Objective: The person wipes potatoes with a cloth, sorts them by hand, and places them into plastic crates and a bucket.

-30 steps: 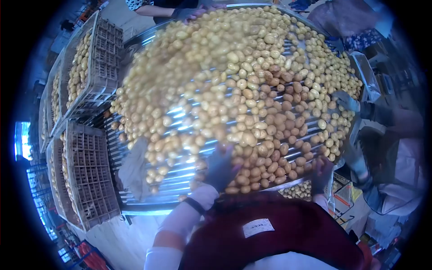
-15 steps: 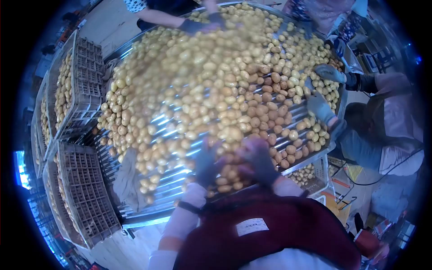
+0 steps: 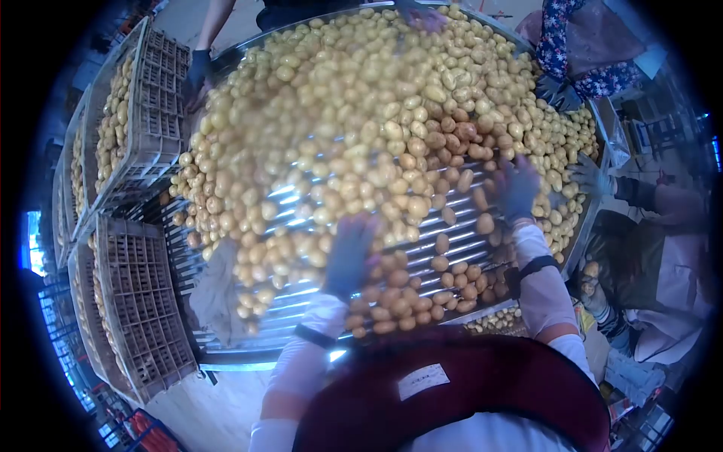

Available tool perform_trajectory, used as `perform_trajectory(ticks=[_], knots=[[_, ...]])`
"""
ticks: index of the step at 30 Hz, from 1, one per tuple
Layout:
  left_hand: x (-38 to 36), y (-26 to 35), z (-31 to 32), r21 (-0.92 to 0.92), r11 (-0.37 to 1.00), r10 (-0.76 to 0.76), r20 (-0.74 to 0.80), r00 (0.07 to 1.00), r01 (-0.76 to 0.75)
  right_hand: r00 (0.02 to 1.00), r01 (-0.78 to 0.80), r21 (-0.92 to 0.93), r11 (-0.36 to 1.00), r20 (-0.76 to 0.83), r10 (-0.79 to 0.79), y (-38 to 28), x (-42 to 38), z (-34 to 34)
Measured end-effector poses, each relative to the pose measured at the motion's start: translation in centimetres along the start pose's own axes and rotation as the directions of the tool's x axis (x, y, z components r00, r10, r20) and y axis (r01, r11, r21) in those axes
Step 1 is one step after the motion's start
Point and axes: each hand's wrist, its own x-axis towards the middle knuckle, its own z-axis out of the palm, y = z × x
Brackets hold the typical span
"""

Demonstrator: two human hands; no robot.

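Many pale yellow potatoes (image 3: 331,113) cover a metal roller table (image 3: 290,305), with a browner group (image 3: 452,135) near its middle. My left hand (image 3: 351,255), in a grey glove, lies over the near potatoes with fingers stretched forward. Beside it, on the near side, is a cluster of brownish potatoes (image 3: 395,301). Further out to the right, my right hand (image 3: 517,188), gloved too, reaches with spread fingers to the edge of the pile. Both hands are slightly blurred, and no potato shows gripped in either.
Plastic crates (image 3: 143,294) of potatoes stand along the left side. A grey cloth (image 3: 217,297) lies on the table's near left. Co-workers' gloved hands are at the far left (image 3: 199,79), far side (image 3: 422,16) and right (image 3: 593,177); one lower right holds a potato (image 3: 592,269).
My right hand has moved forward and right, away from my left hand, which has shifted slightly forward. Bare rollers now show between them. The far co-worker's hands have moved apart.
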Motion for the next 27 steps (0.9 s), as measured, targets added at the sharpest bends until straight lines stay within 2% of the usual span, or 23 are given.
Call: perform_trajectory(ticks=[1,2,4,6,7,8,10,11,13,16,19,22,23,25,26,27], knots=[[0.7,0.8,-0.4,0.026,0.999,-0.039,0.050,0.998,0.038,0.999,0.023,-0.193,0.981,-0.024,-0.028,0.1,1.2,-1.3],[1.3,0.9,-0.3,0.026,0.999,-0.045,0.062,0.997,0.044,0.999,-0.029,-0.040,0.999,-0.046,0.027,-0.6,1.8,-1.6],[1.9,1.2,0.0,0.022,0.998,-0.063,0.091,0.994,0.061,0.998,0.069,0.230,0.971,0.001,-0.071,-3.7,2.0,-1.4],[2.8,2.4,-0.5,0.018,0.994,-0.109,0.155,0.982,0.107,0.928,0.270,0.415,0.869,0.129,-0.350,-10.4,0.7,-0.2],[3.3,3.0,-0.6,0.019,0.991,-0.130,0.184,0.974,0.129,0.892,0.405,0.334,0.851,0.058,-0.447,-13.4,-0.7,2.2],[3.5,3.3,-0.1,0.069,0.986,-0.164,0.184,0.969,0.154,0.866,0.369,0.541,0.756,0.095,-0.491,-17.2,-0.4,1.0],[3.7,2.9,1.8,0.171,0.963,-0.236,0.167,0.957,0.208,0.889,0.412,0.273,0.869,0.085,-0.449,-20.8,-1.9,4.7],[3.4,2.4,2.8,0.142,0.961,-0.256,0.115,0.960,0.239,0.872,0.369,0.231,0.900,0.247,-0.422,-21.8,-1.7,5.3],[2.2,1.4,4.3,0.079,0.952,-0.299,0.011,0.954,0.297,0.776,0.304,0.124,0.945,0.543,-0.321,-23.3,-0.7,5.8],[1.1,0.6,4.4,0.028,0.969,-0.247,0.044,0.968,0.246,0.615,0.303,0.107,0.947,0.737,-0.280,-23.9,0.8,4.5],[0.6,0.7,4.4,-0.040,0.980,-0.192,0.078,0.978,0.195,0.695,0.337,0.172,0.926,0.618,-0.368,-21.6,-0.8,3.2],[0.0,1.2,3.8,-0.105,0.967,-0.230,0.018,0.973,0.230,0.813,0.172,0.413,0.894,0.454,-0.366,-18.7,-3.4,0.4],[0.2,1.1,3.4,-0.107,0.973,-0.202,0.032,0.979,0.204,0.856,0.064,0.527,0.847,0.407,-0.318,-17.7,-4.5,0.3],[1.0,0.8,2.3,-0.113,0.983,-0.140,0.056,0.989,0.146,0.949,0.189,0.481,0.856,0.136,-0.286,-15.8,-6.8,-2.6],[0.8,0.4,2.8,-0.276,0.948,-0.155,0.048,0.987,0.162,0.962,0.245,0.445,0.861,-0.003,-0.272,-14.6,-8.1,-4.5],[0.4,-0.4,3.9,-0.429,0.886,-0.171,0.045,0.984,0.174,0.985,0.143,0.462,0.875,0.016,-0.170,-12.9,-9.7,-6.4]])
